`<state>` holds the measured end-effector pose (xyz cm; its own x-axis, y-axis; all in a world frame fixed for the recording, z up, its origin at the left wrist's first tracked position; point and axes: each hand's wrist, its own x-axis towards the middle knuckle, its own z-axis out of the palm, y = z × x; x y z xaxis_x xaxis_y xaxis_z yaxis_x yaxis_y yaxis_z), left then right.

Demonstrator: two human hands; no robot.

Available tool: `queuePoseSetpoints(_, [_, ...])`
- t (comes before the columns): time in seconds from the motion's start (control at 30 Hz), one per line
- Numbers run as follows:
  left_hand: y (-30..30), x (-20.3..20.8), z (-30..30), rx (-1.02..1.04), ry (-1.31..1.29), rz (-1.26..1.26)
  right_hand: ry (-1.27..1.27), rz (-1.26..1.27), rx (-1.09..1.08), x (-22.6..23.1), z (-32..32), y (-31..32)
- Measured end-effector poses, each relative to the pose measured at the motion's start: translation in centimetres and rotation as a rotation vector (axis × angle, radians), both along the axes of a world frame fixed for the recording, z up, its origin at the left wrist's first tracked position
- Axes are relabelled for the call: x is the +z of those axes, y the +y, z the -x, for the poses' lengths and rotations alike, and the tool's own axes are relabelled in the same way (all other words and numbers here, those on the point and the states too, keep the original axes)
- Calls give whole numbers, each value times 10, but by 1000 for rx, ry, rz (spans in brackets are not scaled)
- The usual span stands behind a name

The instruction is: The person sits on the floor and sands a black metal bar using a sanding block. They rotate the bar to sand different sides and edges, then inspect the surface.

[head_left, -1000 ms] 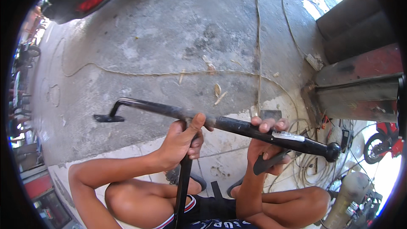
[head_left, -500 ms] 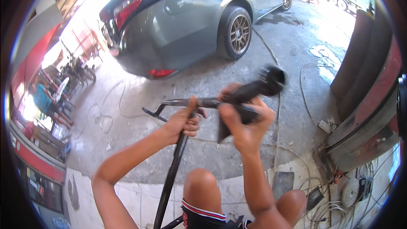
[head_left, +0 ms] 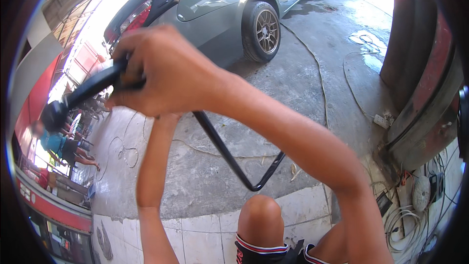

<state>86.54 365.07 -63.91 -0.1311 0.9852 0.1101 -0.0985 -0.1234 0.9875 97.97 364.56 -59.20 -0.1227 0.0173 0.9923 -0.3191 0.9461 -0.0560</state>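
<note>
We have a black tube (head_left: 93, 88) at the upper left, held up in front of us and slanting down leftward to a round knob (head_left: 55, 116) at its end. Our right hand (head_left: 168, 73) is wrapped about it, the fingers curled over and the thumb below; the hand is somewhat blurred. Our left hand (head_left: 168, 117) is behind and below the right one and mostly hidden, so we cannot tell how far its fingers are closed or what they grip. A black rod (head_left: 224, 151) slopes down from beside our hands, bends sharply above our knee (head_left: 261, 215) and rises to pass out of sight behind our right forearm; where it meets the tube, we cannot see.

Below, we wear dark shorts (head_left: 259, 250) with a striped hem. Pale tiles (head_left: 202, 225) lie around our knees and meet the grey floor (head_left: 195, 178) ahead. Beyond our hands is a grey car (head_left: 215, 36), its near wheel (head_left: 266, 32) showing bronze spokes. A cord (head_left: 315, 61) trails across the floor from beside that wheel. On our right we see a white block (head_left: 381, 121), tall metal drums (head_left: 422, 102) and a coil (head_left: 403, 227) of pale cable; on our far left, a person (head_left: 53, 140) in a blue-green top.
</note>
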Motion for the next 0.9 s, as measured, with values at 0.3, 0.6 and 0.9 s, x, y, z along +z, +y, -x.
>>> queuePoseSetpoints(0.3, [8,-177,15,-635,-693,-38,-312,-100,-125,-155,20,-65])
queuePoseSetpoints(0.6, [-78,-290,-1,-696,-953,164,-139,552,192,-243,-34,-106])
queuePoseSetpoints(0.9, [-141,-338,9,-617,-1257,561,-155,1400,-94,-338,-32,-137])
